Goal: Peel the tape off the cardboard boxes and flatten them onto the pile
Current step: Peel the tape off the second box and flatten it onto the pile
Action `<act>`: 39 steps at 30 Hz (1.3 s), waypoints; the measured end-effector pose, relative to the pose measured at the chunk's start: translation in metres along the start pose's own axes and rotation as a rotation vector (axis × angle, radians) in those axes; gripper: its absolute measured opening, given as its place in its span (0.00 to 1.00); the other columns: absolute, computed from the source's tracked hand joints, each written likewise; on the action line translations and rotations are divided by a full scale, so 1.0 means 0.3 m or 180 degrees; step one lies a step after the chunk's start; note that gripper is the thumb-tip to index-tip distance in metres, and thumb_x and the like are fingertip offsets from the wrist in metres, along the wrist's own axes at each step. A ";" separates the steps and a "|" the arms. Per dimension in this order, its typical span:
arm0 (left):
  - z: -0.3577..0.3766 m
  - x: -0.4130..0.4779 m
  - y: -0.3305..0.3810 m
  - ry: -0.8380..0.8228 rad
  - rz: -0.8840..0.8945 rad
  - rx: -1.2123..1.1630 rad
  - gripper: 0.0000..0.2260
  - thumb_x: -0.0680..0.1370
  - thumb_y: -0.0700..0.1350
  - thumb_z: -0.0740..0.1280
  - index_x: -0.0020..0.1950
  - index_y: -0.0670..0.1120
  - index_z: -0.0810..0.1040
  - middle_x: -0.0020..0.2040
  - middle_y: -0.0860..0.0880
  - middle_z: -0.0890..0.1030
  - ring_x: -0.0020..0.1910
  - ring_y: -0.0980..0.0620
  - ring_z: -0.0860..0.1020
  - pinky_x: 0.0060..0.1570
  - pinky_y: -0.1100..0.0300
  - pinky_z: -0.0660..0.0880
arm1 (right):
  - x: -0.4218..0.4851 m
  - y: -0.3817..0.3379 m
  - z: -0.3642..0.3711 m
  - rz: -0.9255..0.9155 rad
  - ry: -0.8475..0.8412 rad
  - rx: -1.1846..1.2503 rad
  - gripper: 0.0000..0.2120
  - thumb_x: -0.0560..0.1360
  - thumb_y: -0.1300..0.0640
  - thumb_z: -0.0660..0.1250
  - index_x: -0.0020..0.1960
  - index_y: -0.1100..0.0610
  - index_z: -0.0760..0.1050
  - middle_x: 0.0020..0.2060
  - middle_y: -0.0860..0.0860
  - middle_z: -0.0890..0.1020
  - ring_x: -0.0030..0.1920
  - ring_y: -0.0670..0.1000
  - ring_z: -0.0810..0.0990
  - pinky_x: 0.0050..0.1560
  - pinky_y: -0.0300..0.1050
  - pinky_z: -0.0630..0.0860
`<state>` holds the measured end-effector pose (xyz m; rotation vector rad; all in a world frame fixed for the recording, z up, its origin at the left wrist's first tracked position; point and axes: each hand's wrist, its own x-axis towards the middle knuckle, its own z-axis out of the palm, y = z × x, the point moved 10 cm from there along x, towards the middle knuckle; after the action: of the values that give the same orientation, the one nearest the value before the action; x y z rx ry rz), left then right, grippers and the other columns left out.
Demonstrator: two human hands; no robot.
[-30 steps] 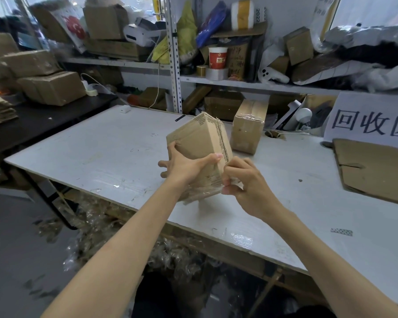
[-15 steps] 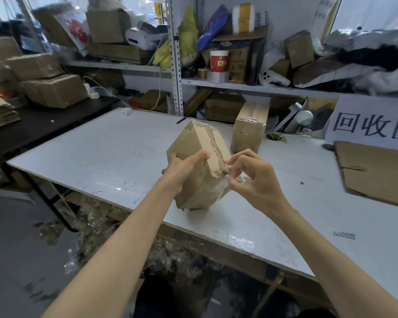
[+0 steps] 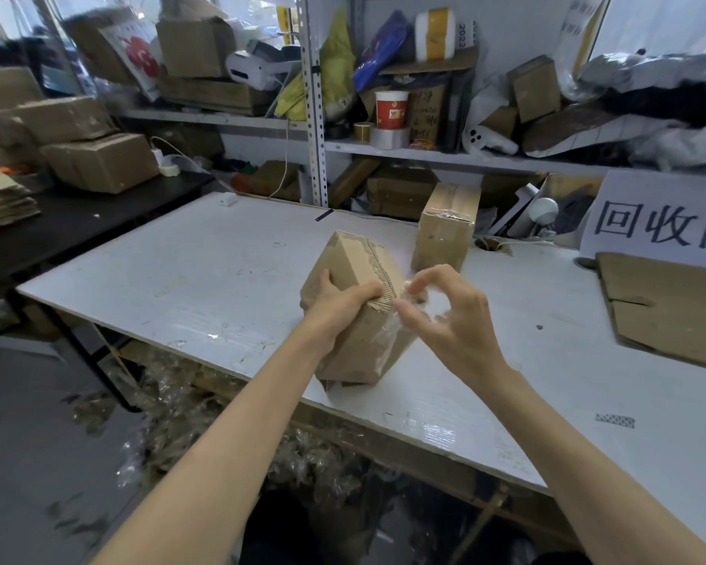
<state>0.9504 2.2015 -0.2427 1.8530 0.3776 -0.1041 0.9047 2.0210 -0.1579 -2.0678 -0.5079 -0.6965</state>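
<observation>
Cardboard box (image 3: 355,320) sits tilted over the middle of the white bench (image 3: 180,279), its lower end near the front edge. The left hand (image 3: 335,303) comes in from 7 o'clock on a straight forearm, its grip wrapped round the box's left side with the thumb across the torn top face. At 3 o'clock of the box, the right hand (image 3: 449,316) curls thumb and forefinger into a ring, pinching blurred clear tape (image 3: 435,307) coming off the box. A second taped box (image 3: 445,230) stands at 1 o'clock, and flattened cardboard (image 3: 669,307) lies at 3 o'clock.
</observation>
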 end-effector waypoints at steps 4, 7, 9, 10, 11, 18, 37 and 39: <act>-0.002 -0.018 0.021 -0.0141 -0.0031 0.0038 0.53 0.59 0.61 0.75 0.79 0.53 0.55 0.71 0.44 0.68 0.67 0.42 0.70 0.67 0.41 0.68 | 0.020 0.013 -0.008 0.0266 0.0083 -0.0392 0.16 0.65 0.54 0.79 0.41 0.55 0.73 0.44 0.51 0.83 0.44 0.51 0.81 0.39 0.51 0.80; -0.014 -0.007 0.029 -0.0258 0.0047 -0.0069 0.38 0.67 0.54 0.75 0.73 0.49 0.65 0.66 0.46 0.76 0.62 0.45 0.75 0.62 0.45 0.73 | 0.029 0.049 0.020 0.0455 -0.0302 0.0251 0.14 0.65 0.66 0.76 0.40 0.57 0.72 0.42 0.53 0.82 0.47 0.52 0.81 0.41 0.51 0.82; -0.023 -0.003 0.030 -0.0423 0.0088 -0.0117 0.26 0.73 0.50 0.72 0.70 0.50 0.70 0.58 0.50 0.80 0.53 0.49 0.79 0.47 0.51 0.76 | 0.032 0.070 0.030 0.0562 -0.0567 0.0761 0.16 0.65 0.71 0.75 0.44 0.61 0.70 0.43 0.56 0.82 0.47 0.54 0.83 0.42 0.48 0.82; -0.037 -0.004 0.030 -0.0460 0.0125 -0.0108 0.24 0.75 0.48 0.71 0.69 0.52 0.70 0.55 0.52 0.80 0.50 0.51 0.78 0.42 0.53 0.74 | 0.031 0.091 0.026 0.0715 -0.0622 0.1086 0.19 0.64 0.73 0.75 0.47 0.63 0.68 0.44 0.59 0.83 0.46 0.55 0.83 0.42 0.47 0.82; -0.056 0.001 0.024 -0.0457 0.0156 -0.0087 0.22 0.76 0.47 0.69 0.69 0.54 0.70 0.54 0.53 0.80 0.50 0.50 0.78 0.43 0.51 0.75 | 0.028 0.118 0.018 0.0902 -0.0623 0.1425 0.21 0.65 0.74 0.74 0.49 0.63 0.67 0.45 0.61 0.83 0.45 0.56 0.84 0.41 0.46 0.81; -0.049 -0.001 0.048 -0.0168 0.0258 0.0333 0.15 0.80 0.52 0.58 0.67 0.60 0.67 0.65 0.44 0.75 0.60 0.43 0.75 0.57 0.46 0.73 | 0.065 0.104 0.042 0.0823 -0.0669 0.0737 0.15 0.67 0.59 0.77 0.52 0.56 0.79 0.45 0.51 0.83 0.43 0.49 0.83 0.43 0.41 0.81; -0.095 0.062 0.013 -0.0069 0.0376 0.0184 0.44 0.74 0.48 0.76 0.81 0.52 0.50 0.77 0.45 0.60 0.72 0.42 0.66 0.65 0.46 0.71 | -0.002 0.369 -0.208 0.1453 0.0708 0.0214 0.16 0.62 0.60 0.81 0.44 0.54 0.77 0.36 0.49 0.82 0.34 0.42 0.82 0.35 0.35 0.79; -0.086 0.066 0.012 -0.0136 0.0380 0.0176 0.45 0.74 0.49 0.76 0.81 0.53 0.49 0.78 0.45 0.59 0.72 0.42 0.65 0.66 0.45 0.71 | -0.007 0.371 -0.212 0.1322 0.0759 0.0072 0.15 0.64 0.58 0.80 0.46 0.55 0.77 0.36 0.47 0.81 0.35 0.41 0.81 0.34 0.33 0.77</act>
<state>0.9672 2.2289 -0.2365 1.9204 0.2360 -0.0731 0.9498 1.9077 -0.1977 -1.9498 0.0505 -0.6686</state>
